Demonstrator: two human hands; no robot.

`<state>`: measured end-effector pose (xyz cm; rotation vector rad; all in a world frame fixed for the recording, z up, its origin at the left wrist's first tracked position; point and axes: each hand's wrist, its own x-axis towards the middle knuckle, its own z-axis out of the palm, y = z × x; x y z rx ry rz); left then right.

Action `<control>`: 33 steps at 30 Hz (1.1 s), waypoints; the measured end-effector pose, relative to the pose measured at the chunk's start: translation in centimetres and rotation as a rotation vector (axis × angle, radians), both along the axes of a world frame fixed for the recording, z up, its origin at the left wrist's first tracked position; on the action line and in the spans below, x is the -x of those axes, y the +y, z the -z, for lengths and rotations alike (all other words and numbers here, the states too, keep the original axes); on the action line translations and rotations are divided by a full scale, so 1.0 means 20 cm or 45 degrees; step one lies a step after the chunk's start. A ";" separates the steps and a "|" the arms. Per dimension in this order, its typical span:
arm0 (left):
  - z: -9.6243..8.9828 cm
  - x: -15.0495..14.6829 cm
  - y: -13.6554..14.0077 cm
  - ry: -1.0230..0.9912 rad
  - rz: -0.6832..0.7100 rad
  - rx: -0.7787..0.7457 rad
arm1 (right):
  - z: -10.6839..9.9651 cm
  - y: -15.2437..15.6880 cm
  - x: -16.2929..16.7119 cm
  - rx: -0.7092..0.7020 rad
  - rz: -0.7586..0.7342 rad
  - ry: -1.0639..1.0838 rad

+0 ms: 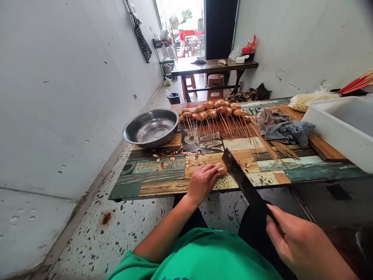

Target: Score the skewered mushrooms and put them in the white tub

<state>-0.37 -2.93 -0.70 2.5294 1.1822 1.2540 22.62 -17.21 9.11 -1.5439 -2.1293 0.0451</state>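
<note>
My left hand (202,182) pinches a brown mushroom (222,169) against the tabletop close to its front edge. In my right hand (297,235) is a dark, broad-bladed knife (243,181), its blade slanting up and left so that the tip end is just right of the mushroom. Whether the blade touches the cap I cannot tell. Small mushroom trimmings (166,159) lie scattered on the wood beyond my left hand. Farther back, skewered mushrooms (212,113) are piled in a row, several with pale star cuts in their caps, their sticks pointing toward me.
A steel basin (151,128) stands at the table's left. Bare wooden skewers (274,146), grey rags (288,130), a wooden board (326,149) and a white plastic tub (344,124) occupy the right. Another table (215,67) and stools are farther off, before a doorway.
</note>
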 end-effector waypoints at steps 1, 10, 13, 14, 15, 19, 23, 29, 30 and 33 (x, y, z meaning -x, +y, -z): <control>0.00 0.00 0.00 0.011 0.003 0.012 | 0.00 -0.02 0.04 -0.105 -0.015 -0.144; -0.03 0.01 0.00 0.146 0.007 0.143 | -0.06 -0.06 0.23 -0.250 0.042 -0.492; -0.02 0.01 -0.01 0.166 -0.023 0.163 | -0.07 -0.07 0.26 -0.244 0.056 -0.549; -0.01 0.00 -0.02 0.158 -0.031 0.160 | -0.08 -0.08 0.27 -0.239 0.060 -0.569; -0.01 0.00 -0.02 0.146 -0.038 0.154 | -0.07 -0.08 0.27 -0.233 0.061 -0.586; -0.02 -0.02 -0.04 0.140 -0.083 0.157 | -0.08 -0.09 0.29 -0.201 0.058 -0.660; -0.03 -0.02 -0.04 0.136 -0.080 0.177 | -0.10 -0.09 0.31 -0.204 0.078 -0.773; -0.02 -0.02 -0.03 0.070 -0.115 0.279 | -0.08 -0.11 0.34 -0.180 0.085 -0.933; -0.02 -0.02 -0.03 0.055 -0.125 0.298 | -0.07 -0.11 0.35 -0.171 0.101 -0.949; 0.00 -0.02 -0.03 0.030 -0.149 0.325 | -0.09 -0.07 0.43 -0.050 0.169 -0.992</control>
